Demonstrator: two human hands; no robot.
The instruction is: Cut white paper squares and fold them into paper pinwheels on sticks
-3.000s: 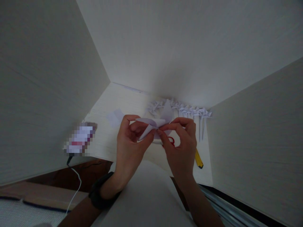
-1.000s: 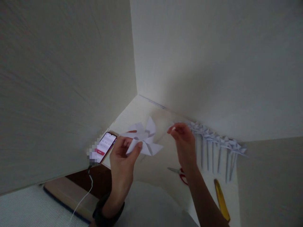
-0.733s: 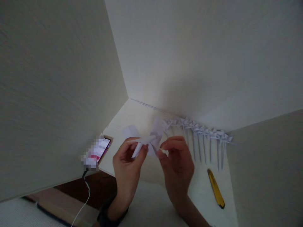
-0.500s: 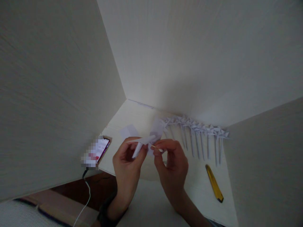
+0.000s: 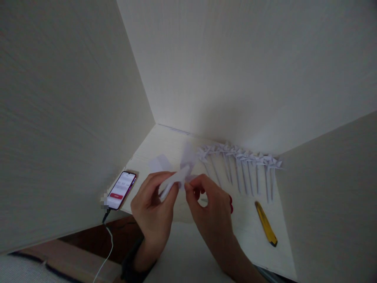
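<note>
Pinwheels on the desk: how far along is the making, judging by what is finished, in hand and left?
Done: a row of finished paper pinwheels on sticks lies along the back wall. In hand: the left hand pinches a folded white pinwheel head while the right hand works at its centre. Left: this head shows no stick yet.

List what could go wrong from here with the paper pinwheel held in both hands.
The left hand and right hand pinch the thin paper pinwheel near its centre; a hard squeeze could crease or tear a blade. The scissors lie right under the right hand, so lowering it might catch them. A wide elbow swing could scatter the row of finished pinwheels.
</note>
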